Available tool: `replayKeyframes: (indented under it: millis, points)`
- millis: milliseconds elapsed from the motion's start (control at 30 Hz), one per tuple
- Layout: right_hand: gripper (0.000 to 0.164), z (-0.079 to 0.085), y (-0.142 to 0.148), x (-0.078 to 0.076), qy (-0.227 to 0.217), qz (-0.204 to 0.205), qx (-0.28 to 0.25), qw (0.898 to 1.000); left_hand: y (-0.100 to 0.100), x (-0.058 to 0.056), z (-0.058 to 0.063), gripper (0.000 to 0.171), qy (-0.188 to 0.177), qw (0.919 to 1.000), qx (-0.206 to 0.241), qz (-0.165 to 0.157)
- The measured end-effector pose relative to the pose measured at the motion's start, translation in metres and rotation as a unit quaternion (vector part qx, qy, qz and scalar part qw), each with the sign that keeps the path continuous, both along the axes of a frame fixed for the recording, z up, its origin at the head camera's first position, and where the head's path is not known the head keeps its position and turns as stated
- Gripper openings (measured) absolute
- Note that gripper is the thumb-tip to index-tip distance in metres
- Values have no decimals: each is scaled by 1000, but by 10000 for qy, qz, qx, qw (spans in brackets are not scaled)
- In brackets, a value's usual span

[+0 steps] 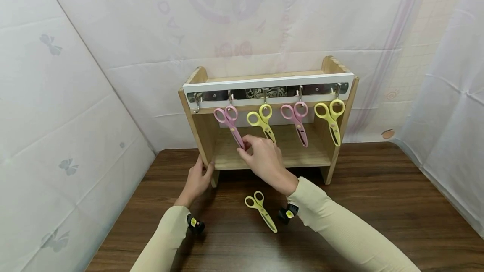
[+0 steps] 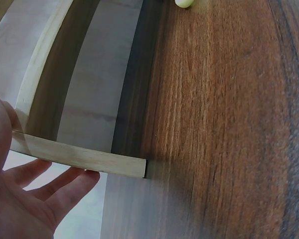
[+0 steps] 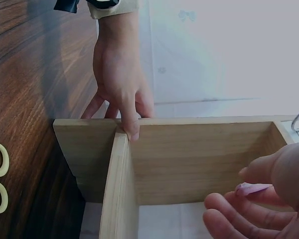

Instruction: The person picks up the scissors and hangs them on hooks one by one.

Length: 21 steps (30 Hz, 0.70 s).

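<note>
My right hand point(image 1: 264, 160) pinches the lower blade end of pink scissors point(image 1: 231, 123), whose handle loops hang at a metal hook point(image 1: 230, 95) second from the left. In the right wrist view, the pink tip point(image 3: 250, 189) shows between the thumb and fingers. Low on the left, my left hand point(image 1: 196, 181) grips the side panel point(image 1: 193, 131) of a wooden shelf. Its thumb lies on the front edge of the shelf board point(image 3: 120, 144), with the other fingers on the panel's outer face point(image 2: 89, 160).
Right of my hand hang yellow scissors point(image 1: 261, 119), pink scissors point(image 1: 296, 121) and more yellow scissors point(image 1: 332, 119) along the white hook rail point(image 1: 272, 82). Another yellow pair point(image 1: 261, 209) lies on the brown table point(image 1: 363, 217) before the shelf. Patterned cloth point(image 1: 143, 66) stands behind.
</note>
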State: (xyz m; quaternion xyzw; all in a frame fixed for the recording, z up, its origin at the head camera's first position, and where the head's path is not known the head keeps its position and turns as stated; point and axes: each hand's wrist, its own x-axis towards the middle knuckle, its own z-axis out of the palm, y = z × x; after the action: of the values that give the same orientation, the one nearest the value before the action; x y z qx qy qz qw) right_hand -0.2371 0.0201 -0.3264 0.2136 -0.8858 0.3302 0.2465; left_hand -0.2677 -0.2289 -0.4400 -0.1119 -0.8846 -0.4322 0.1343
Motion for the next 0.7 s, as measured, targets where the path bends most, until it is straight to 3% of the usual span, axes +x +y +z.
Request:
replayKeyframes:
  millis: [200, 400, 700]
  points:
    - [13, -2, 3, 3, -188, 7, 278, 9994, 0, 0, 0, 48, 42, 10000, -32, 9]
    - [33, -8, 10, 11, -740, 73, 812, 9939, -1, -1, -1, 49, 85, 10000, -28, 18]
    - [49, -23, 20, 24, -989, 373, 1266, 9863, -1, -2, -1, 50, 83, 9999, -98, 48]
